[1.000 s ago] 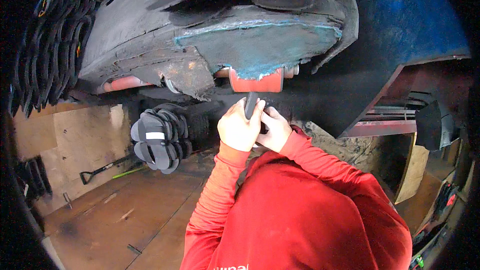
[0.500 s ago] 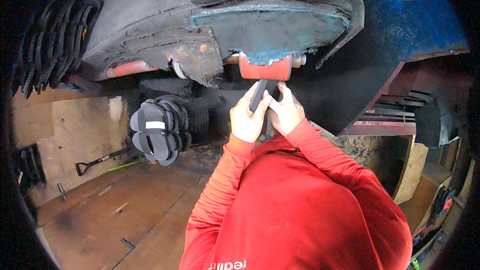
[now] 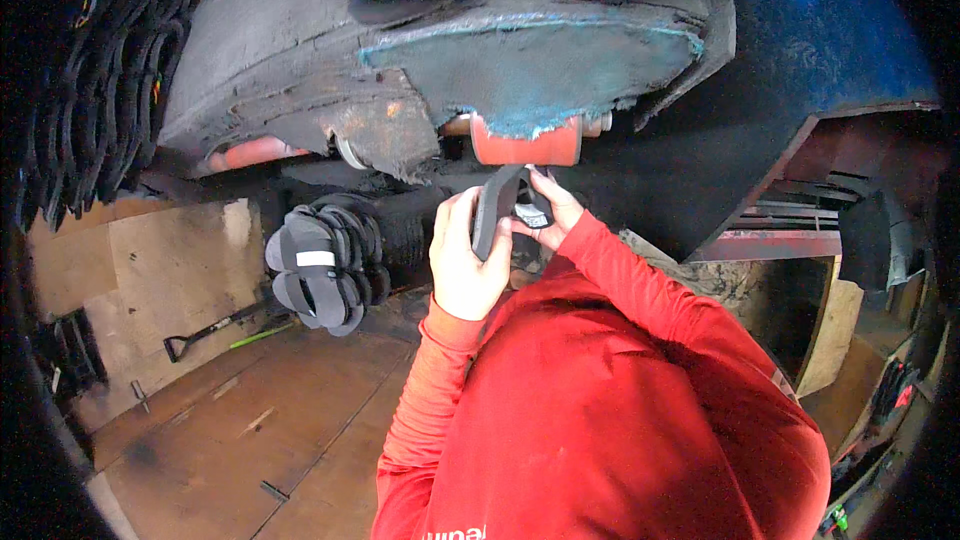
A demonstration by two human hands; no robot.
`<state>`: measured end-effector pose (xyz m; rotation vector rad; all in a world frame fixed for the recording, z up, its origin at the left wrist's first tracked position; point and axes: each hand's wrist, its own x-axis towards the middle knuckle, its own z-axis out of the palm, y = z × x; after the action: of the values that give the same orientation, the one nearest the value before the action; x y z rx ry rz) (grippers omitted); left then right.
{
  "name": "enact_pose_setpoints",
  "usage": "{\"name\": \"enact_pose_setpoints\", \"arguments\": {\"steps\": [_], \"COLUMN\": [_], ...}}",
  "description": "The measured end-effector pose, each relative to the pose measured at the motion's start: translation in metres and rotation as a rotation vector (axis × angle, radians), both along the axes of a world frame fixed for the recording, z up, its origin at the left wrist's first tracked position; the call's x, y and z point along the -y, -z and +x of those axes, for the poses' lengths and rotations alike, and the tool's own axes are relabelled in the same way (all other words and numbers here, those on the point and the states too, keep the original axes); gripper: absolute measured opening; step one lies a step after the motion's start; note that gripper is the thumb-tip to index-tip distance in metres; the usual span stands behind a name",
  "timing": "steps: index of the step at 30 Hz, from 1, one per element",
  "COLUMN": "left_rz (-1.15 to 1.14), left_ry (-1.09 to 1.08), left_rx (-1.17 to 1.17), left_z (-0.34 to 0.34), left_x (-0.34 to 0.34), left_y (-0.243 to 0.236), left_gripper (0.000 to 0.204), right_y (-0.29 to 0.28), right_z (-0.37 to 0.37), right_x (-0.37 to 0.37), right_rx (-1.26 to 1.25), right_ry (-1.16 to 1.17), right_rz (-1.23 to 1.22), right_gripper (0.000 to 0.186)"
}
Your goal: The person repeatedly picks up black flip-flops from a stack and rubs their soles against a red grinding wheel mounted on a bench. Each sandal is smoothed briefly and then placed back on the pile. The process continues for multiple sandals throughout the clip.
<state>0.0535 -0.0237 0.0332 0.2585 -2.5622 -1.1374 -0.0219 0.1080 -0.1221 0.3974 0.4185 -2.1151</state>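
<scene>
Both hands grip one dark grey slide sandal, turned on edge just below an orange-red roller or abrasive drum (image 3: 527, 147). My left hand (image 3: 462, 262) closes round the sole of the sandal (image 3: 492, 215), thumb on the near face. Fingers of my right hand (image 3: 563, 208) hold it by the strap side, where a white label shows inside. A small gap separates the sandal from the drum. Over the drum hangs a frayed, blue-edged cloth flap (image 3: 540, 70), coated in dark dust.
A bundle of grey sandals (image 3: 318, 275) with a white band hangs at the left. Several dark sandals (image 3: 110, 90) hang in rows at upper left. A long-handled tool (image 3: 205, 330) and a green stick (image 3: 262, 336) lie by the wall. A blue panel (image 3: 830, 30) stands right.
The sandal has come down and away from the drum and turned, so more of its sole and strap shows. My left hand has shifted left and lower.
</scene>
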Motion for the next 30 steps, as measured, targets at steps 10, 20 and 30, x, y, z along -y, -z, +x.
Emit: {"name": "enact_pose_setpoints", "arguments": {"steps": [10,20,30], "left_rz": [0.085,0.214,0.106], "left_ry": [0.076,0.007,0.01], "left_rx": [0.314,0.428,0.321], "left_z": [-0.038,-0.038,0.021], "left_x": [-0.011,-0.01,0.006], "left_y": [-0.004,-0.032,-0.068], "left_gripper": [0.034,0.029,0.034], "right_y": [-0.021,-0.044,-0.084], "right_z": [0.003,0.0,0.011], "right_x": [-0.034,-0.038,-0.019], "right_rx": [0.193,0.194,0.073], "right_ry": [-0.098,-0.112,-0.188], "right_rz": [0.231,0.25,0.128], "right_gripper": [0.047,0.044,0.04]}}
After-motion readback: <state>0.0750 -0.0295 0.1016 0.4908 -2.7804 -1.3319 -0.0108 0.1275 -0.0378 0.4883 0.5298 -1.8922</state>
